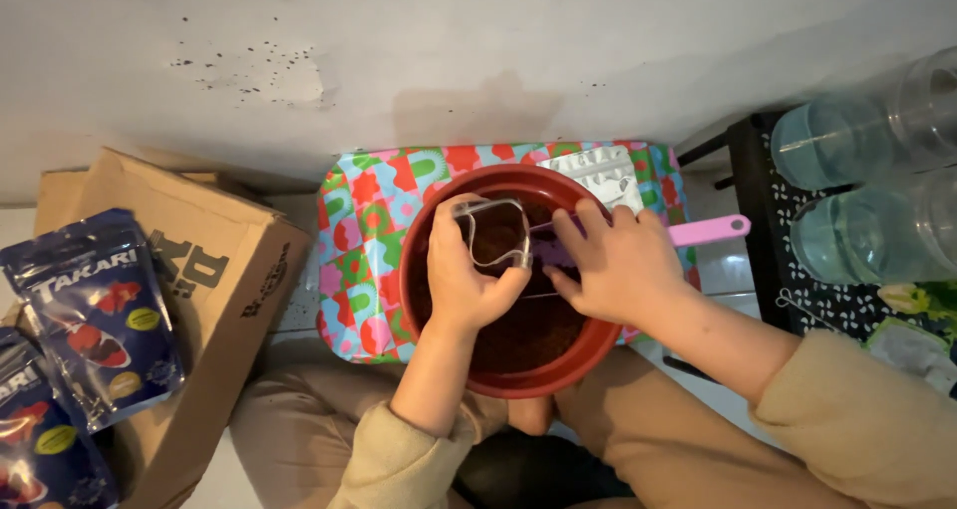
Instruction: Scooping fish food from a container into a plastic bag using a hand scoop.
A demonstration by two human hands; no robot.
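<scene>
I am gripping a small clear plastic pouch (493,232) with my left hand (464,280), fingers closed around it, over the round red plastic basin (439,344) holding dark brown granules (533,325). My right hand (618,265) is clasping a pink-handled scoop (710,231), its bowl hidden.

Sleeves: long sleeves of a tan, soft-looking fabric are worn on both arms; both are pushed up so the forearms are bared.
Cuffs: the cloth is bunched in loose folds on each arm.
Trousers: tan-brown trousers are worn, creased over the thighs.
Hands: the left hand (466,282) and right hand (620,265) are bare; no rings or watch are seen.
</scene>
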